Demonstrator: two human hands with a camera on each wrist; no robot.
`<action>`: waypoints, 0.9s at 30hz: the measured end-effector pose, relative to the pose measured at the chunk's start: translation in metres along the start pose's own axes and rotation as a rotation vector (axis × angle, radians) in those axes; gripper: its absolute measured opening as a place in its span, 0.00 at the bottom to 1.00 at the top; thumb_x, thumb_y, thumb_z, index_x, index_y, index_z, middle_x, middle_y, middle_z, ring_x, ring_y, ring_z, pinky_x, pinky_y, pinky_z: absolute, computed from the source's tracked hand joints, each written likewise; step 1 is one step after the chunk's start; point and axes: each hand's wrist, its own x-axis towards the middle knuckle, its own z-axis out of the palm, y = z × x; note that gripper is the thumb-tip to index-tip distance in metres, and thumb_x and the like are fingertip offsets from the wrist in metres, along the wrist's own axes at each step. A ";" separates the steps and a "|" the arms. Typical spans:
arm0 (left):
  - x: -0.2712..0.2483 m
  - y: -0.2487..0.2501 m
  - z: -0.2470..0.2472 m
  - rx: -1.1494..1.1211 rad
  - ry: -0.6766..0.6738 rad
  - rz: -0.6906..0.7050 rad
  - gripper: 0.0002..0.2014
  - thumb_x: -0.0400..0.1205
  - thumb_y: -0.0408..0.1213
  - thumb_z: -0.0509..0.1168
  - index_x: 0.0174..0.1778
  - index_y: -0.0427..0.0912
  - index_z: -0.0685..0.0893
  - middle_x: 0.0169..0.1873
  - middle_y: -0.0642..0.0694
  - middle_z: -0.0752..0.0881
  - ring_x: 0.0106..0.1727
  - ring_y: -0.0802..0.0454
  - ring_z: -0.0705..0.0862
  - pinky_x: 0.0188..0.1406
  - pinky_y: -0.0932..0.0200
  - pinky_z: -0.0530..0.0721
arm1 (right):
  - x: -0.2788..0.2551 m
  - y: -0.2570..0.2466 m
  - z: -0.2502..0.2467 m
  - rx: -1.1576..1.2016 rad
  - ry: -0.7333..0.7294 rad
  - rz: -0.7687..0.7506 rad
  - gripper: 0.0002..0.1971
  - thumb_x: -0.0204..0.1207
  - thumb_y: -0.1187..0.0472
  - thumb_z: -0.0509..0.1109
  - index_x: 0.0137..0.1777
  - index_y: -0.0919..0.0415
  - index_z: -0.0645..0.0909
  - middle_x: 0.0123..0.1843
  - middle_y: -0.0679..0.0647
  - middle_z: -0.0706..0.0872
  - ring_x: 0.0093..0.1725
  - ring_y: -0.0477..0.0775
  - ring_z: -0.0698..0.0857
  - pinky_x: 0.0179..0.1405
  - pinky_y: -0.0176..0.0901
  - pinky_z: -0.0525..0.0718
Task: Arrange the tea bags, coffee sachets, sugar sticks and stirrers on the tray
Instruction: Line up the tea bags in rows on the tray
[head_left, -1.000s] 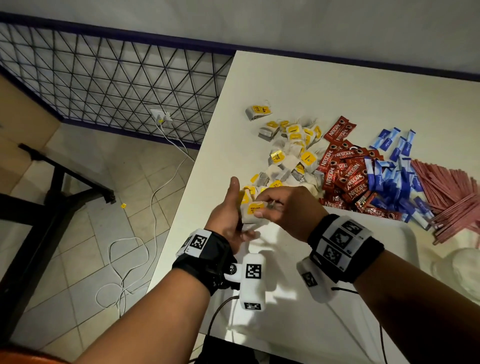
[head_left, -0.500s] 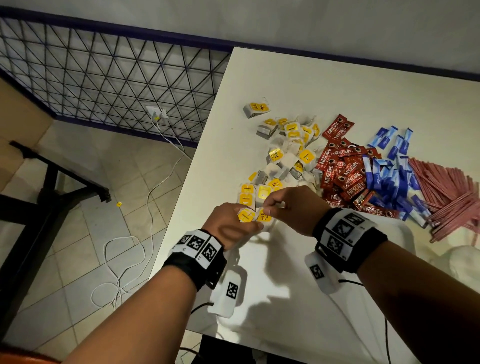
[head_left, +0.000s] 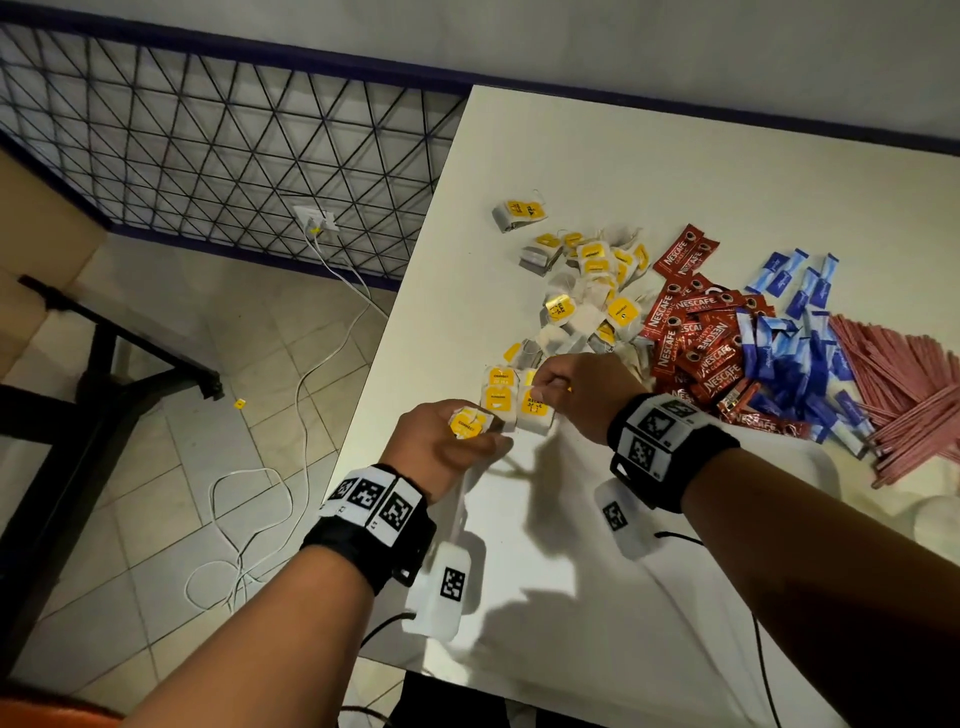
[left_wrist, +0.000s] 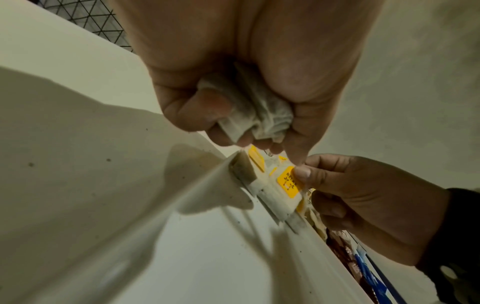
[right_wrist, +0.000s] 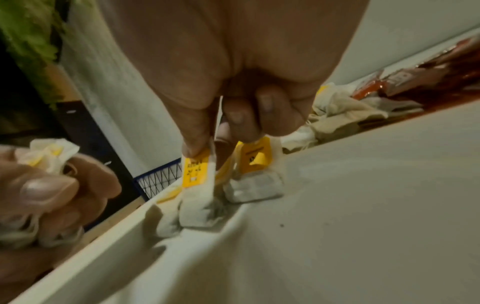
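My left hand (head_left: 457, 441) grips a bunch of tea bags (left_wrist: 255, 115) in its curled fingers, just left of the white tray's far-left corner (right_wrist: 197, 232). My right hand (head_left: 563, 389) pinches the yellow tag of one tea bag (right_wrist: 196, 183) between thumb and finger and holds it upright against the tray's far wall. Other yellow-tagged tea bags (right_wrist: 255, 181) stand beside it in a row. Behind the tray on the table lie a loose pile of tea bags (head_left: 587, 291), red coffee sachets (head_left: 696, 343), blue sugar sticks (head_left: 800, 332) and pink stirrers (head_left: 904, 379).
The white table's left edge (head_left: 395, 332) drops off to a tiled floor with cables (head_left: 260, 499) and a black stand. A wire mesh fence (head_left: 208, 140) runs behind. A pale rounded object (head_left: 935, 525) sits at the right edge of the head view.
Both hands have moved forward and down to the tray's far-left corner. My right hand took one tea bag from the left hand's bunch and now stands it against the tray wall.
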 end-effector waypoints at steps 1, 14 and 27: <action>0.001 -0.001 -0.001 -0.002 0.002 0.003 0.16 0.57 0.46 0.79 0.38 0.43 0.91 0.43 0.38 0.91 0.40 0.46 0.87 0.59 0.41 0.85 | 0.000 0.000 0.000 -0.004 -0.024 -0.002 0.05 0.77 0.54 0.70 0.44 0.53 0.84 0.38 0.44 0.83 0.42 0.45 0.80 0.43 0.35 0.71; 0.001 -0.003 -0.005 -0.003 0.016 -0.012 0.19 0.58 0.49 0.78 0.41 0.44 0.91 0.43 0.38 0.92 0.51 0.34 0.89 0.62 0.35 0.84 | 0.006 0.002 0.006 -0.125 -0.021 -0.077 0.06 0.77 0.55 0.71 0.47 0.55 0.87 0.41 0.46 0.82 0.42 0.46 0.78 0.43 0.36 0.72; -0.003 0.003 0.009 0.174 -0.030 0.076 0.05 0.70 0.39 0.78 0.40 0.47 0.90 0.42 0.40 0.92 0.41 0.49 0.88 0.48 0.57 0.87 | 0.002 0.003 0.004 -0.079 0.119 0.021 0.09 0.78 0.55 0.70 0.53 0.58 0.85 0.51 0.54 0.85 0.52 0.55 0.83 0.51 0.42 0.78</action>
